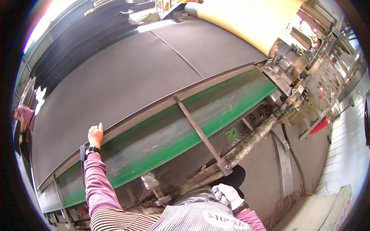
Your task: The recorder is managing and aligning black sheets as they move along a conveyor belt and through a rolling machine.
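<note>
My bare left hand point(95, 134) is at the near edge of a wide, smooth dark grey sheet point(115, 81), its fingers curled at that edge and its thumb up. A dark watch is on that wrist. The sheet lies on a long machine table, and a second dark sheet point(216, 42) lies past a narrow seam. My right hand point(228, 195), in a white glove, rests low against my grey apron point(192, 211), its fingers curled with nothing visible in them.
Below the table edge runs a green belt point(154, 154), crossed by a rusty metal bar point(198, 131). A long roller point(254, 138) lies beneath. At right stands a control panel point(322, 82) with red lights. A yellow sheet point(246, 19) covers the far end. Another person point(26, 115) shows at far left.
</note>
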A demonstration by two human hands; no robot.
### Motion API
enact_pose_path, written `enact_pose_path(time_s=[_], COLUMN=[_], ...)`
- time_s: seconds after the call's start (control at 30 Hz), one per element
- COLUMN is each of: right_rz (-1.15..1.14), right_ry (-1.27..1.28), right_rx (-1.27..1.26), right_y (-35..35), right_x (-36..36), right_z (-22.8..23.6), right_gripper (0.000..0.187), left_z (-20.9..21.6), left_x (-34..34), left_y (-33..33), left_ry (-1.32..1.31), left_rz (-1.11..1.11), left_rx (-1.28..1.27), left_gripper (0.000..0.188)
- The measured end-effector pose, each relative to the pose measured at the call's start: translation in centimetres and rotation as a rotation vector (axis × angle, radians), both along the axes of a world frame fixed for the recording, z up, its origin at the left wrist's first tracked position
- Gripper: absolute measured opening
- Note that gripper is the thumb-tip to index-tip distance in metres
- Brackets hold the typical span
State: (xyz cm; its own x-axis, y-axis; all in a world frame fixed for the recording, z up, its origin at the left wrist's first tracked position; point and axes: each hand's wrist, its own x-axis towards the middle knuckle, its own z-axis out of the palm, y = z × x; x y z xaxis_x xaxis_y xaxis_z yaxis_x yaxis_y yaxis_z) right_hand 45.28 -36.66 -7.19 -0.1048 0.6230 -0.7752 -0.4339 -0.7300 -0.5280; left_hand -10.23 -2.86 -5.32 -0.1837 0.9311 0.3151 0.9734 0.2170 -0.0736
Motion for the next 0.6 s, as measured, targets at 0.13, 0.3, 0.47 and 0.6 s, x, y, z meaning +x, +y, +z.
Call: enact_pose_path(time_s=[0.13, 0.3, 0.47, 0.6], right_rz=[0.004, -0.002, 0.02, -0.015], right_ry=[-0.022, -0.023, -0.019, -0.013], right_rx=[0.023, 0.096, 0.065, 0.08], right_y=[-0.3, -0.5, -1.0, -1.1], right_x=[0.1, 0.1, 0.3, 0.3], right_z=[-0.4, -0.8, -0.9, -1.2], right_gripper=[0.03, 0.032, 0.033, 0.03], left_z=[0.2, 2.1, 0.4, -2.1], left_x=[4.6, 11.1, 5.4, -6.1], left_y=[1.3, 3.0, 2.4, -0.3], left_ry=[0.023, -0.361, -0.015, 0.217], left_rz=[-0.273, -0.37, -0.294, -0.048], left_rx=[0.024, -0.008, 0.11, 0.088], left_gripper=[0.024, 0.057, 0.033, 0.024])
